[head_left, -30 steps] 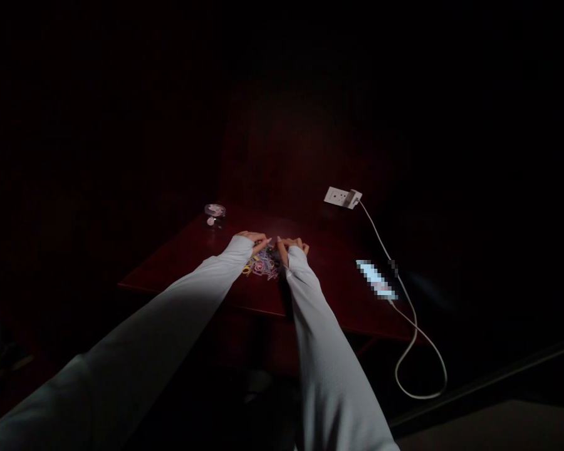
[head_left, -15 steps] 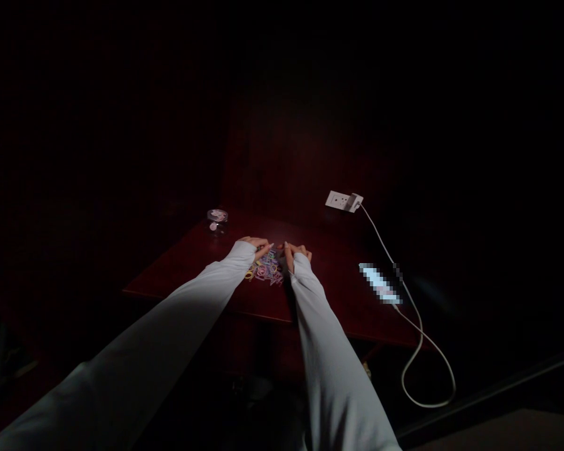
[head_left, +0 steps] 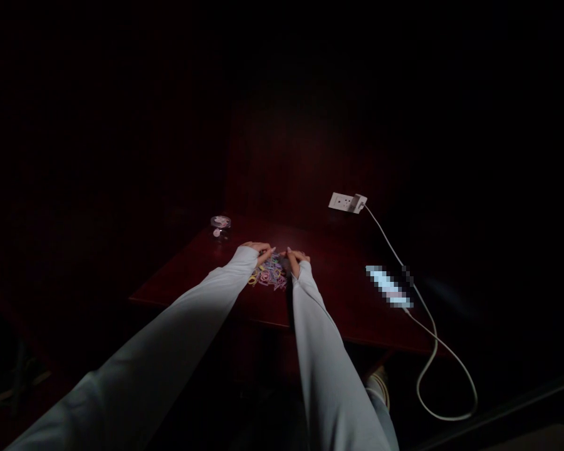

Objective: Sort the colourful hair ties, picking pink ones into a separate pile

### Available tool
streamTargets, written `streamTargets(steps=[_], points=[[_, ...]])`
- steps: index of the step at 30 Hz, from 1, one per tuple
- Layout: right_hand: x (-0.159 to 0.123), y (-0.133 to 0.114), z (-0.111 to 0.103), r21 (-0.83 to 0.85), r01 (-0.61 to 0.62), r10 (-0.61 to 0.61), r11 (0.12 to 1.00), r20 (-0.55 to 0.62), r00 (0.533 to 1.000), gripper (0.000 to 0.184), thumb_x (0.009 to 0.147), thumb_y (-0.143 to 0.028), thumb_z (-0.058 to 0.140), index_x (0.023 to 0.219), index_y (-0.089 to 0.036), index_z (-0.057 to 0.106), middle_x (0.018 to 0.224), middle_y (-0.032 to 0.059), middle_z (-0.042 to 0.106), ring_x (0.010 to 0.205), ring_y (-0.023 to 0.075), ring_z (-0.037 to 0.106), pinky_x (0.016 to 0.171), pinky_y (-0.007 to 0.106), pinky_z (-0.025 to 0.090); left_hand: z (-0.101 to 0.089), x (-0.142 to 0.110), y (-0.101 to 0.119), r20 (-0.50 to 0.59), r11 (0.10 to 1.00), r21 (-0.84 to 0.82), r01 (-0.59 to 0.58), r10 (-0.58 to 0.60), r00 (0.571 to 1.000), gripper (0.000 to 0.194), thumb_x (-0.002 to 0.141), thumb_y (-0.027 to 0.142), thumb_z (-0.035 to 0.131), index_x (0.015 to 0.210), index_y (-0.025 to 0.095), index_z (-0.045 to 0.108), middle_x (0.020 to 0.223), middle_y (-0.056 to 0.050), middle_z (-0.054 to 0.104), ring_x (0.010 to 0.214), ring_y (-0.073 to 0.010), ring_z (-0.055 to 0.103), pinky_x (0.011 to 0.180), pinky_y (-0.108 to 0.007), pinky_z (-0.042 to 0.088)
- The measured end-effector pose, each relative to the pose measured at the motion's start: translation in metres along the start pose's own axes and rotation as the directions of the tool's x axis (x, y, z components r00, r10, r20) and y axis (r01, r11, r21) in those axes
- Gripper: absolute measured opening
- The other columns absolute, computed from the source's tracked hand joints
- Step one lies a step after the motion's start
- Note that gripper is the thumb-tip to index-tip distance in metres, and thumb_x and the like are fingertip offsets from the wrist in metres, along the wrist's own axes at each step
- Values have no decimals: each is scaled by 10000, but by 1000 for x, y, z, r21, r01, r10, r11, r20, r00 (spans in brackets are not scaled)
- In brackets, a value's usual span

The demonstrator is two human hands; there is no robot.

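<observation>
A loose pile of small coloured loops [head_left: 266,277] that look like hair ties, in pink, yellow, purple and green, lies on the dark red table [head_left: 188,269]. My left hand [head_left: 259,249] is at the pile's far left side, thumb and fingertips pinched together. Across from it, my right hand [head_left: 297,258] has its fingers curled and pressed together at the far right side. The fingertips point toward each other with a small gap between. Whatever they may pinch is too small and dark to make out. Both sleeves are pale and long.
A clear round container [head_left: 220,227] with pink items stands at the table's back left. On the right lies a lit, blurred-out phone [head_left: 388,286]. Its white cable [head_left: 425,311] loops past the table edge up to a charger [head_left: 358,203] in the wall socket [head_left: 340,201].
The whole view has shifted a little, so everything sits slightly lower and further right. Both hands stay at the pile with fingers pinched, and my fingertips are about as far apart as before.
</observation>
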State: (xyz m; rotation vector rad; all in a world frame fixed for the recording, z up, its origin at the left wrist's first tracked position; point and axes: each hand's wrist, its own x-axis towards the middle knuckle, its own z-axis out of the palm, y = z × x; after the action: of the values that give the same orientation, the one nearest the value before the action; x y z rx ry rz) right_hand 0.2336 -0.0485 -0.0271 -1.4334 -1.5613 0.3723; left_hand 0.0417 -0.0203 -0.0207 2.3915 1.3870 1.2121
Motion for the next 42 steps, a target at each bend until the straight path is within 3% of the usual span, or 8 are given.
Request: streamTargets(steps=[5, 9, 11, 17, 25, 30, 35, 42], points=[[-11, -5, 3, 12, -36, 36, 999, -61, 997, 370, 996, -548, 567, 1001, -323, 861, 1175, 16, 812, 1252, 257, 619, 1141, 424, 408, -1, 0, 2, 12, 997, -44, 56, -55, 998, 343, 969, 410, 617, 697, 205, 658, 636, 4, 591, 625, -159, 509, 615, -276, 303], [-16, -10, 11, -30, -161, 156, 987, -133, 979, 349, 967, -595, 628, 974, -332, 858, 1296, 26, 775, 1292, 293, 581, 1162, 496, 368, 0, -2, 2, 21, 997, -82, 2, -1, 1000, 366, 974, 414, 588, 681, 200, 634, 622, 1, 576, 618, -153, 509, 625, -280, 318], [-15, -9, 16, -43, -157, 152, 987, -117, 981, 376, 979, -612, 603, 988, -333, 854, 1328, 26, 759, 1311, 300, 560, 1142, 495, 371, 0, -3, 1, 13, 994, -107, -25, 27, 1000, 375, 977, 420, 572, 678, 200, 626, 633, -6, 597, 629, -154, 527, 632, -280, 334], [-8, -1, 28, -68, -167, 152, 984, -193, 969, 358, 955, -586, 654, 835, -309, 846, 1193, 8, 802, 1254, 300, 565, 1057, 445, 367, 1, -2, -1, -4, 989, -140, -39, 39, 999, 377, 965, 432, 557, 675, 200, 624, 674, -31, 645, 655, -170, 561, 637, -293, 356], [-5, 2, 32, -49, -179, 167, 983, -190, 968, 341, 905, -576, 709, 741, -298, 819, 1145, 21, 796, 1203, 310, 535, 996, 420, 332, 6, -1, -4, 38, 994, -103, -37, 42, 998, 373, 968, 431, 554, 695, 198, 655, 641, -14, 612, 624, -158, 527, 621, -286, 346], [-8, 0, 27, -52, -177, 165, 983, -176, 970, 272, 902, -511, 739, 752, -296, 815, 1117, 19, 793, 1184, 298, 530, 1006, 417, 332, 6, 0, -4, 70, 998, -48, -45, 48, 996, 287, 987, 394, 590, 795, 215, 708, 767, -39, 721, 688, -182, 602, 675, -296, 417], [-14, -4, 16, -31, -120, 117, 992, -93, 989, 306, 912, -569, 720, 786, -309, 821, 1123, 21, 796, 1180, 305, 522, 1018, 428, 340, 6, -1, -4, 77, 993, -23, -114, 115, 990, 183, 1010, 334, 589, 934, 244, 729, 984, -31, 787, 853, -180, 692, 790, -284, 470], [-16, -8, 15, 2, -141, 140, 990, -104, 985, 350, 922, -598, 693, 785, -300, 814, 1137, 33, 796, 1191, 313, 526, 1074, 466, 330, 7, -2, -7, 142, 988, 36, -151, 144, 979, 159, 978, 301, 591, 892, 227, 703, 938, -37, 781, 842, -207, 697, 818, -331, 467]])
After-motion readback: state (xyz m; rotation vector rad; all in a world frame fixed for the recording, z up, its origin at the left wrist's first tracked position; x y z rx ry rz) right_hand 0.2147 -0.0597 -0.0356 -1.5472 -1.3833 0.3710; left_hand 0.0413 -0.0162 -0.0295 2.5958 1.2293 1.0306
